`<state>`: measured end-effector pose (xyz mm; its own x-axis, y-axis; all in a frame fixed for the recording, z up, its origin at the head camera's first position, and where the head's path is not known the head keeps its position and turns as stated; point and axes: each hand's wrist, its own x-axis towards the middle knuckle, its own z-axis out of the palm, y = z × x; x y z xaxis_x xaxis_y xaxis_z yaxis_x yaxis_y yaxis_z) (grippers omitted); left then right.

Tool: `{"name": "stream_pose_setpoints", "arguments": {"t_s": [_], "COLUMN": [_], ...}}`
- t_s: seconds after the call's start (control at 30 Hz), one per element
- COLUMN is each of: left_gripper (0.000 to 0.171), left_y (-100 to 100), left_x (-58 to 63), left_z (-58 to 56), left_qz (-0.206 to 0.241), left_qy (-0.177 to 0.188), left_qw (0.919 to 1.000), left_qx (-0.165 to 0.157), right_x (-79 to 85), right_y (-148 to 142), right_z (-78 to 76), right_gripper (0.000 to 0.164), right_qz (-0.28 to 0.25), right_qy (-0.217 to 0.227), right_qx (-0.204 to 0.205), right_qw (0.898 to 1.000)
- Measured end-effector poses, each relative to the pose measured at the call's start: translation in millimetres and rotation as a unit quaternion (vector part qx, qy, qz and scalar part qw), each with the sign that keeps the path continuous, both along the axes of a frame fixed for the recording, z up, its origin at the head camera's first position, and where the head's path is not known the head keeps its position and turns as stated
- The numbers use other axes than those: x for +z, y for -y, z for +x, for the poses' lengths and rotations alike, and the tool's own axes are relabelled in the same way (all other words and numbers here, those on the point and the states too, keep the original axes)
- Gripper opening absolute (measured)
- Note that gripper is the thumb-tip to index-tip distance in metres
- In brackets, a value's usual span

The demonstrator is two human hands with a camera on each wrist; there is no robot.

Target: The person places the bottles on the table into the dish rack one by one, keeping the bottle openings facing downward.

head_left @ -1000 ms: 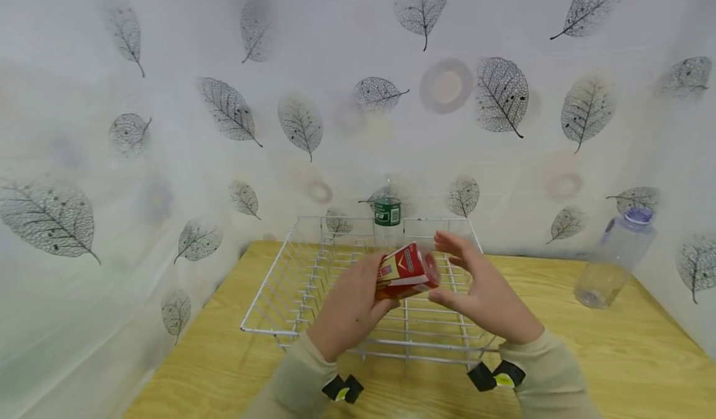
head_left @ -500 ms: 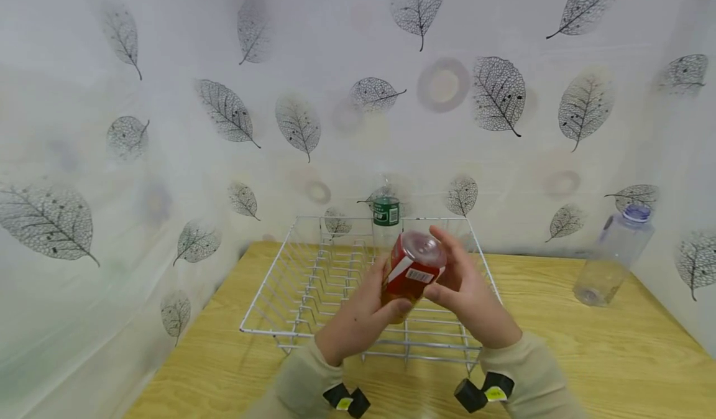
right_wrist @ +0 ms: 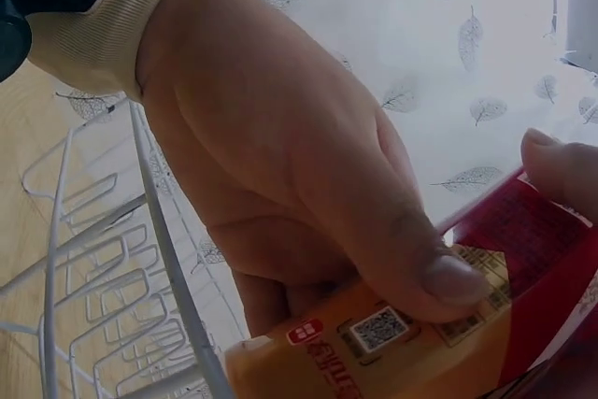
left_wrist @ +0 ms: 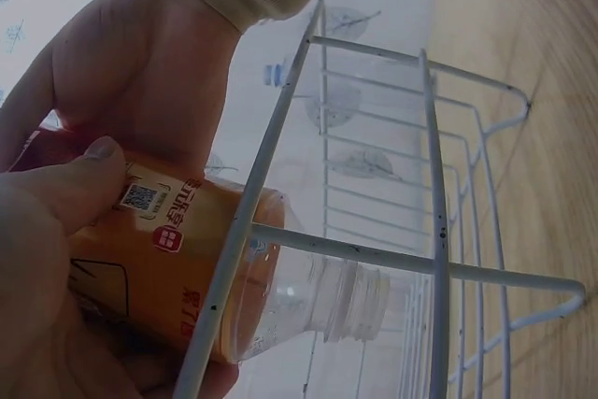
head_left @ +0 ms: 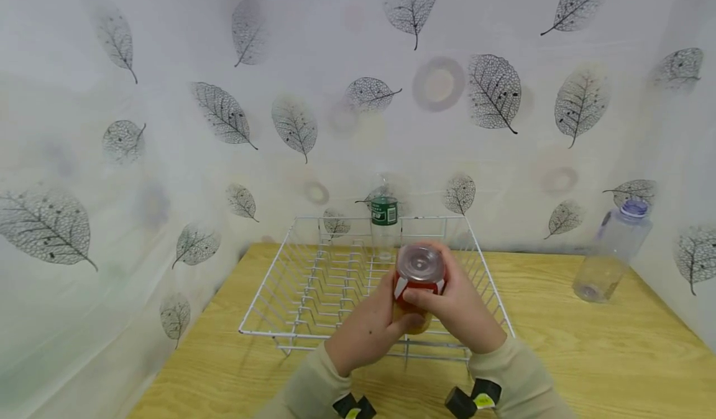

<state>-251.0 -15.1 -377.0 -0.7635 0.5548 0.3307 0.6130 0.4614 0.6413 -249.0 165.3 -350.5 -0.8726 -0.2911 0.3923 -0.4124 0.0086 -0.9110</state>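
A plastic bottle [head_left: 421,265] with a red and orange label is held upside down over the front of the white wire rack [head_left: 268,274], its clear base facing up. My left hand [head_left: 369,327] grips the orange part, and its thumb [right_wrist: 453,279] lies along the label in the right wrist view. Higher up, my right hand [head_left: 468,312] wraps the red end near the base, thumb across the front. In the left wrist view the bottle's clear threaded neck [left_wrist: 353,301] shows without a cap, close behind the rack's wires. Most of the fingers behind the bottle are hidden.
A clear bottle with a green label [head_left: 385,211] stands toward the back of the rack; whether inside or behind it I cannot tell. A larger clear bottle with a purplish neck [head_left: 612,254] stands at the table's right. Leaf-patterned sheeting [head_left: 335,127] hangs behind the wooden table [head_left: 548,319].
The bottle has turned from lying sideways to base-up. My right hand, apart from it a second ago, has moved left and taken hold of it. My left hand keeps its grip.
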Motion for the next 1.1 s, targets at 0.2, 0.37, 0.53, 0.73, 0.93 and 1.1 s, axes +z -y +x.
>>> {"name": "stream_pose_setpoints", "arguments": {"t_s": [0.2, 0.37, 0.53, 0.73, 0.93, 1.1], "left_gripper": [0.078, 0.071, 0.071, 0.074, 0.075, 0.077], "left_y": [0.9, 5.3, 19.8, 52.3, 91.8, 126.5], "left_x": [1.6, 6.4, 12.8, 8.5, 2.7, 2.9], "left_z": [-0.1, -2.3, -1.9, -3.0, -9.0, -15.2], "left_qz": [-0.025, -0.032, -0.056, -0.107, -0.138, -0.151], "left_qy": [0.000, -0.015, -0.021, -0.013, -0.010, -0.017], "left_qw": [0.9996, 0.9989, 0.9979, 0.9939, 0.9867, 0.9800], "left_qx": [-0.013, -0.032, -0.025, 0.024, 0.085, 0.128], "right_x": [4.3, 6.8, 9.5, 11.0, 14.2, 15.1], "right_y": [-7.1, -13.3, -15.4, -19.8, -30.2, -38.4], "right_z": [1.9, 1.7, -0.3, -1.3, -2.2, -3.4], "right_gripper": [0.069, 0.067, 0.064, 0.063, 0.061, 0.060], "right_qz": [0.028, 0.035, 0.039, 0.040, 0.054, 0.056], "right_qy": [-0.005, -0.012, -0.017, -0.005, 0.005, 0.004], "right_qx": [-0.003, -0.006, -0.006, 0.003, -0.018, -0.029], "right_qw": [1.000, 0.999, 0.999, 0.999, 0.998, 0.998]}}
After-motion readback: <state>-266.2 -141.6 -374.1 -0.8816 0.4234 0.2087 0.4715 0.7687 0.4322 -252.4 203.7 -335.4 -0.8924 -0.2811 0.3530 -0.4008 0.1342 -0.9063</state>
